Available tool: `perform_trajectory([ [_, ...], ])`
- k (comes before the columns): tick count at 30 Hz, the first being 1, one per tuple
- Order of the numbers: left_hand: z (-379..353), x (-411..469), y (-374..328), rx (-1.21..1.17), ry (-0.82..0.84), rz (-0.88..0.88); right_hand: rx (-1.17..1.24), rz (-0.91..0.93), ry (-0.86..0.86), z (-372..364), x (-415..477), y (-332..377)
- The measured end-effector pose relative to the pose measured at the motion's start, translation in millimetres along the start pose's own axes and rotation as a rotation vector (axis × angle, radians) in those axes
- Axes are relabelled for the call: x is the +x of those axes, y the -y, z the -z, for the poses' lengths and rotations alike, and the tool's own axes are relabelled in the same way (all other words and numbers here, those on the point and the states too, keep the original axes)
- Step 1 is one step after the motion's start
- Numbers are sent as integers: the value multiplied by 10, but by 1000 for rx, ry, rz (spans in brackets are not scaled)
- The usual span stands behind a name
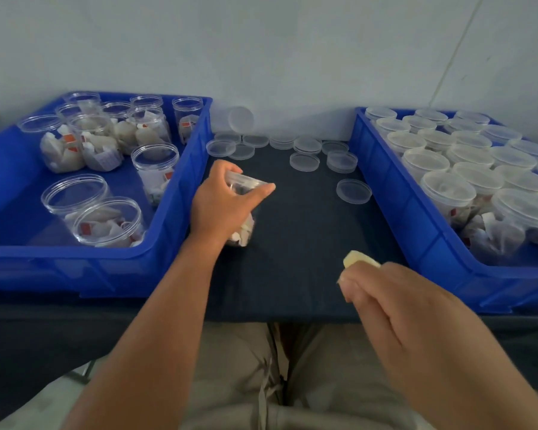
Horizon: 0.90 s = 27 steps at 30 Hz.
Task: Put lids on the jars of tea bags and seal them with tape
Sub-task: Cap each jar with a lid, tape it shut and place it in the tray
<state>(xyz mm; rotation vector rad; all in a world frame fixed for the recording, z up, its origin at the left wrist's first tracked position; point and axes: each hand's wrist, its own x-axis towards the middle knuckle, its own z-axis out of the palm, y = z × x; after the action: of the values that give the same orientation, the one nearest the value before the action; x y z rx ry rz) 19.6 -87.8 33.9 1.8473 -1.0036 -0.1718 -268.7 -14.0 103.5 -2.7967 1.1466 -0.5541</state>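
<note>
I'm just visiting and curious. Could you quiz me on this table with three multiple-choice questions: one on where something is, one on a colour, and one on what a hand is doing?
1. Where do the jars with lids on stand?
A) in the left bin
B) in the right bin
C) on the floor

2. What colour is the right bin?
A) green
B) blue
C) grey

3. What is the left hand doing?
A) resting flat and empty
B) lifting a loose lid
C) gripping a jar of tea bags

Answers:
1 B: the jars with lids on fill the right bin.
2 B: its walls are bright blue.
3 C: its fingers curl round the jar's rim, above the dark cloth.
</note>
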Motion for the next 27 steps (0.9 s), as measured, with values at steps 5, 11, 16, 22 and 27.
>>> perform_trajectory([
  [5,-37,-240,37,-92,14,-53,-40,-130,165,-549,624,-527],
  [11,3,-318,75,-197,17,-40,-117,-83,199,-1291,949,-643],
  [16,-84,-398,46,-280,80,-22,-178,-32,284,-1507,988,-579],
  [22,-115,-458,13,-318,126,-19,-17,-99,309,-1422,960,-542],
  [27,-61,-440,16,-294,110,-5,522,-295,40,-1219,992,-483],
])
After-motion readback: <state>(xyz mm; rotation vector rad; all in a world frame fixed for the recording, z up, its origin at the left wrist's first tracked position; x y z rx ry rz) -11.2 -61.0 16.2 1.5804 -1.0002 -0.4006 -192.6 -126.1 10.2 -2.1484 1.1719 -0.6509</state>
